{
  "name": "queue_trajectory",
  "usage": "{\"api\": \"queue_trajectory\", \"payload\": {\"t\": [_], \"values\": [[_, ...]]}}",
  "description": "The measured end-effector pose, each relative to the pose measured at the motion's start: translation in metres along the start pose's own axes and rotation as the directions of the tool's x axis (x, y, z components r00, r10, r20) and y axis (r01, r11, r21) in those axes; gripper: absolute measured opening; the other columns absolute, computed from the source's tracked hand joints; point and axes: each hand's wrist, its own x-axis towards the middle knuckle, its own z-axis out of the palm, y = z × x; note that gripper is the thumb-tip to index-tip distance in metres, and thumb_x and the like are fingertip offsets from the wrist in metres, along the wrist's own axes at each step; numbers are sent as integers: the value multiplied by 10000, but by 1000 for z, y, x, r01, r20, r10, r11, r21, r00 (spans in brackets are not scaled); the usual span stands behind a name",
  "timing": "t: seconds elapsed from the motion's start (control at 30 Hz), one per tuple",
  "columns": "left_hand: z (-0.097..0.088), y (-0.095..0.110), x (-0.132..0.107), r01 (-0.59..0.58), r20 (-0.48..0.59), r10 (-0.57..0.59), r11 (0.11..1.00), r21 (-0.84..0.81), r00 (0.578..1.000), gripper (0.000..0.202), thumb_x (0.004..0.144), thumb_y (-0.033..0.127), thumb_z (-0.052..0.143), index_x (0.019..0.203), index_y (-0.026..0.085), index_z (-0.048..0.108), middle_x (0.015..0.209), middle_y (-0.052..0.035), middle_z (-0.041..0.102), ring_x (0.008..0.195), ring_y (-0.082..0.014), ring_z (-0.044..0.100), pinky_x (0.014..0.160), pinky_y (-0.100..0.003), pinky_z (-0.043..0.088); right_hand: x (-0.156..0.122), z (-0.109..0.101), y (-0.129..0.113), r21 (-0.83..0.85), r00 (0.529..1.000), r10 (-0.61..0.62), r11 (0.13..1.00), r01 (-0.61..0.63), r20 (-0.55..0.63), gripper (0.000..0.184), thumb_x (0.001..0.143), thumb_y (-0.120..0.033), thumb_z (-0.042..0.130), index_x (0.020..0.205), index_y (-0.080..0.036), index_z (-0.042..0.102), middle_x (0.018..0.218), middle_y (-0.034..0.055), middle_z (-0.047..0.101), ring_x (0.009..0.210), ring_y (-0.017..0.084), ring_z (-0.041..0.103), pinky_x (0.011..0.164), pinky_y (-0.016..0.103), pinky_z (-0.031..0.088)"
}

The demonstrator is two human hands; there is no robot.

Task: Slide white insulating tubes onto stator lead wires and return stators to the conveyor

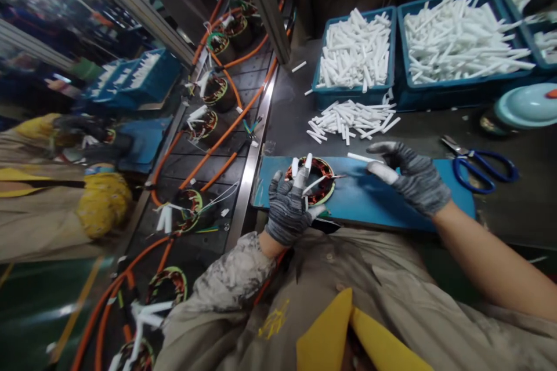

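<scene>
A round motor stator (314, 179) with copper windings and white sleeves lies on a blue mat (383, 200) in front of me. My left hand (288, 208), in a grey knit glove, grips the stator's near left edge. My right hand (409, 177), also gloved, hovers over the mat to the right, pinching a thin white sleeve (363, 157) between thumb and fingers. A loose pile of white sleeves (350, 120) lies just behind the mat.
Blue bins of white sleeves (354, 52) (456, 40) stand at the back. Blue-handled scissors (481, 165) lie to the right, near a teal lid (528, 105). On the left a conveyor (204, 145) carries several stators with orange cables. Another person in yellow sits beyond it.
</scene>
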Motion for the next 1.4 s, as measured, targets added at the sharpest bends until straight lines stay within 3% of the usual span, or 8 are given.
{"api": "queue_trajectory", "payload": {"t": [0.37, 0.5, 0.63, 0.83, 1.07, 1.2, 1.33, 1.4], "values": [[5, -3, -6, 103, 1, -105, 975, -197, 994, 612, 784, 384, 820, 1316, 192, 585, 1108, -81, 767, 1113, -291, 712, 1182, -507, 422, -7, 11, -11, 195, 976, 25, 978, -68, 215, 370, 851, -505, 681, 1026, -200, 797, 834, 53, 792, 741, 215, 713, 695, 338, 573], [5, -3, -4, 74, 13, -73, 977, -200, 997, 606, 781, 355, 813, 1310, 173, 580, 1140, -98, 762, 1108, -300, 715, 1190, -527, 419, 0, 21, -29, -54, 917, -225, 965, 256, 330, 380, 949, -422, 558, 1188, -222, 776, 1067, 93, 799, 941, 261, 735, 854, 405, 569], [6, -3, -4, 52, -2, -54, 978, -201, 999, 577, 785, 335, 809, 1286, 146, 595, 1123, -108, 767, 1073, -300, 725, 1173, -539, 436, 6, 35, -63, -440, 861, -179, 799, 410, 477, 409, 996, -355, 472, 1214, -176, 768, 1007, 151, 778, 903, 298, 714, 809, 421, 527], [0, 11, 0, 119, 159, -114, 993, -20, 981, 401, 854, 433, 775, 1167, 190, 721, 1086, -122, 784, 1078, -316, 724, 1144, -578, 449, -28, 45, -53, -441, 895, -281, 794, 419, 347, 414, 1002, -420, 467, 926, -209, 816, 801, 119, 765, 726, 255, 675, 711, 375, 471], [-3, 19, 3, -15, 249, 8, 1000, 26, 968, 333, 924, 400, 706, 1198, 213, 735, 1067, -118, 791, 1063, -283, 732, 1152, -570, 459, -43, 37, -29, -370, 913, -273, 849, 377, 302, 370, 975, -445, 532, 1024, -213, 815, 849, 121, 781, 780, 265, 694, 736, 375, 489], [-2, 18, 3, -22, 243, 11, 999, 41, 970, 326, 916, 364, 716, 1194, 195, 739, 1067, -127, 790, 1068, -285, 734, 1114, -539, 502, -27, 35, -34, -34, 855, -1, 999, 22, 518, 443, 959, -568, 520, 953, -221, 797, 740, 65, 757, 674, 217, 653, 671, 342, 503], [-2, 20, 3, -88, 146, 76, 993, 81, 986, 258, 932, 311, 674, 1131, 171, 759, 1001, -123, 796, 1006, -272, 748, 1079, -509, 531, -21, 50, -36, 134, 648, 206, 891, -435, 733, 686, 926, -744, 430, 676, -177, 723, 391, -7, 492, 383, 121, 415, 450, 271, 373], [-3, 19, 2, -105, 123, 92, 990, 97, 988, 255, 916, 283, 670, 1125, 169, 761, 962, -119, 796, 994, -280, 749, 1071, -513, 536, -23, 57, -39, 194, 709, 185, 887, -418, 681, 737, 911, -781, 420, 579, -176, 681, 355, 0, 460, 341, 106, 374, 405, 265, 333]]}}
